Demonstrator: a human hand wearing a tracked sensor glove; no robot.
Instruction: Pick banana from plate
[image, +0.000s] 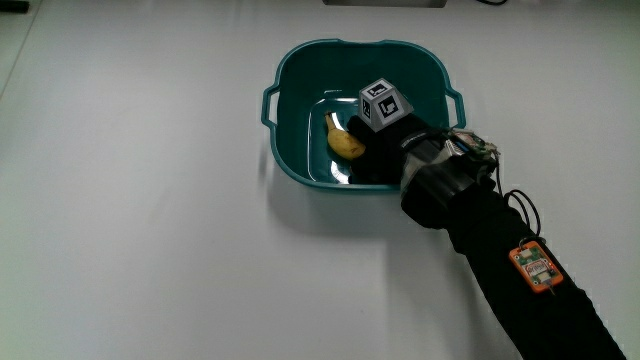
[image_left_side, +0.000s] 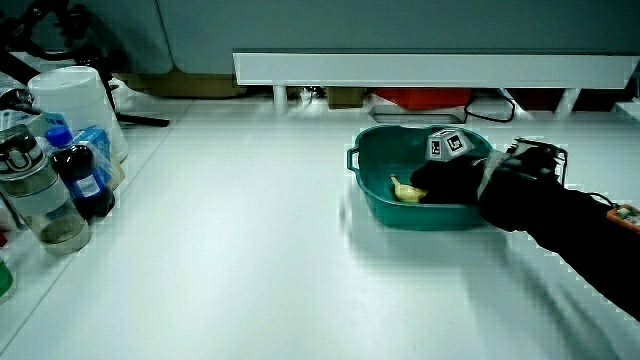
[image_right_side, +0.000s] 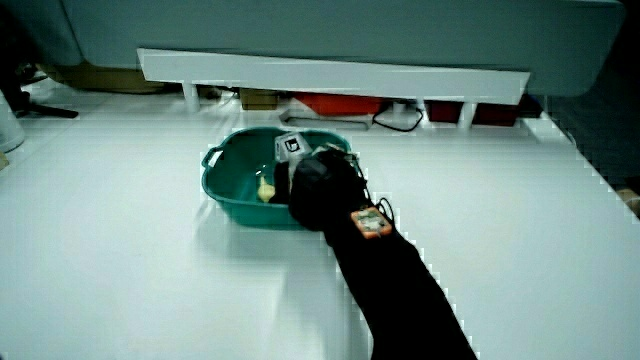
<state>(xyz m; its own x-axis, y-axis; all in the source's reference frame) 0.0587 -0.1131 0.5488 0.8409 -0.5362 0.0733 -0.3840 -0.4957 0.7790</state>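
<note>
The forearm (image: 500, 260) reaches in from the desk's (image: 150, 220) near edge, carrying a small orange tag (image: 533, 265) whose print is too small to read. The hand (image: 385, 145) is down inside a teal basin (image: 300, 60), not a plate, touching the banana (image: 343, 140) on the basin floor. Whether the fingers are clenched around it I cannot tell. The banana is not yet lifted, so grasping and raising appear still to come. The cube (image: 384, 103) shows only black-and-white patterns.
</note>
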